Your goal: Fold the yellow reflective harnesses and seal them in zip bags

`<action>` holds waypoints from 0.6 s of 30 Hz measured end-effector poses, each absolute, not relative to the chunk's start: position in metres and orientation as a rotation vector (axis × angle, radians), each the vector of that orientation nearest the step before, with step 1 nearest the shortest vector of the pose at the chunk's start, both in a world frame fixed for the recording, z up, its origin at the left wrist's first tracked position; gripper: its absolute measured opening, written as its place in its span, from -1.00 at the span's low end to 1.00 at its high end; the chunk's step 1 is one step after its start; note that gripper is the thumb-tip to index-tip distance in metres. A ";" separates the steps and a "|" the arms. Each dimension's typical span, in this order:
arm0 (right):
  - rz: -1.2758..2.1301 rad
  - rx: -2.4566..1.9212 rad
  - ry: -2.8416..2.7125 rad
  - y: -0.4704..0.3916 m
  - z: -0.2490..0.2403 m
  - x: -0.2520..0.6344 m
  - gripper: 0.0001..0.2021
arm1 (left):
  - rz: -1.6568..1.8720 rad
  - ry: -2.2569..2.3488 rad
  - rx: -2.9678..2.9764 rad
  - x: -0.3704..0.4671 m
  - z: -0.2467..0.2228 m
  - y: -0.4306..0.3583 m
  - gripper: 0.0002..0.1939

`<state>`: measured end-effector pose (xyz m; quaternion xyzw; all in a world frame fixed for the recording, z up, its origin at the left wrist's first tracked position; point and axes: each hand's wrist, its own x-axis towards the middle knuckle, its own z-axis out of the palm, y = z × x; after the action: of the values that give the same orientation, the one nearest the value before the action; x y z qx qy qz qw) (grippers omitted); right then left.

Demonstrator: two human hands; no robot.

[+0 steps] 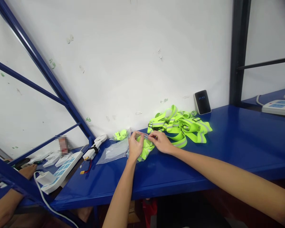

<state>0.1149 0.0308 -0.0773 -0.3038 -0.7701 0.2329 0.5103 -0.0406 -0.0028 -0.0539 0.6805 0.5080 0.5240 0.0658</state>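
Note:
A clear zip bag (146,148) with a bundled neon-yellow reflective strap inside is between my two hands, near the middle of the blue table. My left hand (136,146) grips its upper left edge, thumb toward me. At the upper right edge, my right hand (160,142) pinches the bag's opening with thumb and fingers. Just behind lies a loose heap of neon-yellow reflective straps (180,125) with black buckles. To the left, flat clear plastic bags (114,151) lie on the table, and another bagged yellow strap bundle (120,135) rests against the wall.
A small white fan (100,139) and a white battery pack (91,153) with a yellow connector lie at the left. A clock display (202,102) leans by the wall. Beyond the blue frame are a power strip (64,171) and another person's hand (28,171).

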 end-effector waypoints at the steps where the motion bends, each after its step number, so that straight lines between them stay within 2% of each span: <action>1: 0.540 -0.727 -1.853 0.030 -0.077 0.115 -0.81 | 1.574 1.509 2.064 -0.041 -0.053 -0.003 -0.86; 4: 0.527 -0.716 -1.838 0.030 -0.077 0.115 -0.80 | 1.580 1.419 2.071 -0.041 -0.050 -0.004 -0.87; 10: 0.706 -0.705 -1.794 0.032 -0.075 0.118 -0.82 | 1.652 1.287 1.980 -0.041 -0.048 -0.004 -0.84; 18: 0.687 -0.711 -1.774 0.032 -0.077 0.115 -0.86 | 1.662 1.260 1.924 -0.040 -0.051 -0.004 -0.73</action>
<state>0.1152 0.0322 -0.0768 -0.2973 -0.7424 0.2873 0.5272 -0.0400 -0.0040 -0.0513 0.6703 0.4388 0.5791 0.1513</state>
